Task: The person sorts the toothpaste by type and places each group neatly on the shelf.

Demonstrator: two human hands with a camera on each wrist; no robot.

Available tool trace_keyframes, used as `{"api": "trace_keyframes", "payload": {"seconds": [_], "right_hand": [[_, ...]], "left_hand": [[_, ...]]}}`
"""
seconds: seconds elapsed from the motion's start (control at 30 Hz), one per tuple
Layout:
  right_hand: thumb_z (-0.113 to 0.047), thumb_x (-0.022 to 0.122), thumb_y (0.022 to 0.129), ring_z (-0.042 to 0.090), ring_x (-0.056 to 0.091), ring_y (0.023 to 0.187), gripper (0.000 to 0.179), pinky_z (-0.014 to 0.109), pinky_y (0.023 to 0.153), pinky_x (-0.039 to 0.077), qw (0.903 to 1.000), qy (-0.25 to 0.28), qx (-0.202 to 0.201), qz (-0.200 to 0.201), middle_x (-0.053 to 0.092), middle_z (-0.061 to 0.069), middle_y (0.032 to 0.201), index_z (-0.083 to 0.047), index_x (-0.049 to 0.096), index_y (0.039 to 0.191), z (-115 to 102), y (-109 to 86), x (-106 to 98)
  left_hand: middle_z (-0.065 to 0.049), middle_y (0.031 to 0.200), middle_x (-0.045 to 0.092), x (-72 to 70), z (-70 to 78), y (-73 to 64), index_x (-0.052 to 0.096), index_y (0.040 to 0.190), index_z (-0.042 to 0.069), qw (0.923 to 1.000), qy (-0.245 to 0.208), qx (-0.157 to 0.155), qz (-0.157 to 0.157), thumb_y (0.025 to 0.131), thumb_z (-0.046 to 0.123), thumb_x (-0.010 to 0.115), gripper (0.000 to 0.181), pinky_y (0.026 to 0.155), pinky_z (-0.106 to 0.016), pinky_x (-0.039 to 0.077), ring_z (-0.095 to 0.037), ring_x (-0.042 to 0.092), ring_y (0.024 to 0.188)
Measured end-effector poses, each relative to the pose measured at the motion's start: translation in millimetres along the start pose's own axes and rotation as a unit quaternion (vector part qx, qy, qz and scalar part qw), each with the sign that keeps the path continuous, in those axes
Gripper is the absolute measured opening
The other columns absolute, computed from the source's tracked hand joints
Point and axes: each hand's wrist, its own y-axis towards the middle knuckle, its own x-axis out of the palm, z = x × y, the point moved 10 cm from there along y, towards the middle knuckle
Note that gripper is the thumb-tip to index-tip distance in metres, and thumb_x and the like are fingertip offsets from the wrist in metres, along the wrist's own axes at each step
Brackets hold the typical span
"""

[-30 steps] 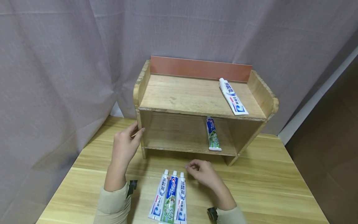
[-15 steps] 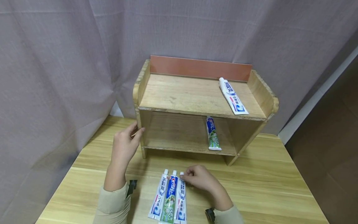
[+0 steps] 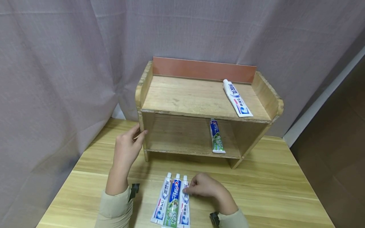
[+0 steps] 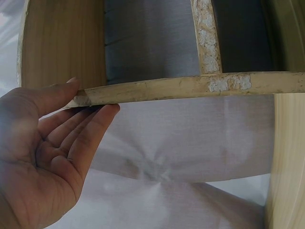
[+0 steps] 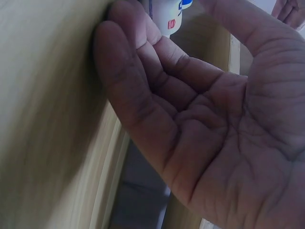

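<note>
Curtain: grey-mauve cloth (image 3: pixel 182 31) hanging in folds behind everything.
Surface: light wood-grain table (image 3: pixel 273 180) carrying the shelf and, in front of it, three toothpaste tubes.
Wooden shelf: two-level unit (image 3: pixel 174 95) standing upright, with a reddish-brown strip (image 3: pixel 199 69) along the back of its top.
Shelf, upper level: holds a white tube (image 3: pixel 238 98) toward the right; its long axis slants, cap back and left, flat end at the front edge.
Shelf, lower level: holds a blue-and-green tube (image 3: pixel 217 136) right of centre, cap toward the back, flat end at the front edge.
Left hand: its grip (image 3: pixel 126 144) pinches the shelf's left side panel, thumb on one face and fingers on the other.
Right hand: its grip (image 3: pixel 206 185) is curled at the right tube, thumb on the printed face, fingers by the right edge; how firm the pinch is cannot be told.
Middle tube: blue and green (image 3: pixel 174 202), between two white ones, cap toward the shelf.
Left tube: white (image 3: pixel 162 199), cap toward the shelf, flat end splayed left.
Right tube: white (image 3: pixel 184 205), lying flat between thumb and fingers near its cap end; cap toward the shelf, long axis almost straight away from the person.
</note>
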Motion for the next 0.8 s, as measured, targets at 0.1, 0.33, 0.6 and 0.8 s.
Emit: {"api": "trace_keyframes", "payload": {"seconds": [0.1, 0.33, 0.6, 0.8], "right_hand": [[-0.042, 0.079, 0.085, 0.005, 0.037, 0.045, 0.041, 0.018, 0.04, 0.029, 1.0, 0.005, -0.004, -0.006, 0.049, -0.01, 0.052, -0.013, 0.062, 0.06, -2.1, -0.6, 2.7], [-0.042, 0.079, 0.085, 0.004, 0.035, 0.044, 0.045, 0.017, 0.04, 0.027, 0.9999, -0.01, -0.014, -0.004, 0.045, -0.012, 0.049, -0.019, 0.053, 0.056, -7.6, -1.1, 5.2], [-0.039, 0.081, 0.082, 0.005, 0.031, 0.043, 0.048, 0.017, 0.04, 0.023, 0.9997, -0.017, -0.004, 0.015, 0.038, -0.015, 0.047, -0.02, 0.048, 0.053, -10.4, -0.6, 4.8], [-0.04, 0.082, 0.081, 0.005, 0.031, 0.043, 0.049, 0.017, 0.04, 0.022, 0.9995, -0.02, 0.001, 0.023, 0.037, -0.015, 0.046, -0.021, 0.047, 0.052, -8.1, 1.1, 6.1]], "left_hand": [[-0.017, 0.106, 0.074, 0.0, 0.5, 0.0, 0.073, 0.115, 0.002, 1.0, 0.001, 0.002, -0.001, 0.095, 0.015, 0.072, 0.024, 0.076, -0.038, 0.064, -0.033, 0.073, 0.098], [-0.018, 0.106, 0.074, -0.4, 0.9, 0.2, 0.073, 0.116, 0.001, 1.0, 0.001, 0.006, 0.002, 0.095, 0.015, 0.072, 0.025, 0.075, -0.039, 0.065, -0.034, 0.073, 0.097], [-0.018, 0.107, 0.074, -0.6, 1.3, -0.1, 0.072, 0.117, 0.001, 1.0, 0.0, 0.003, 0.001, 0.095, 0.016, 0.073, 0.026, 0.076, -0.038, 0.064, -0.033, 0.073, 0.098], [-0.019, 0.107, 0.074, -0.6, 0.6, 0.2, 0.072, 0.117, 0.0, 1.0, -0.002, 0.005, 0.002, 0.095, 0.014, 0.072, 0.026, 0.076, -0.039, 0.064, -0.034, 0.073, 0.098]]}}
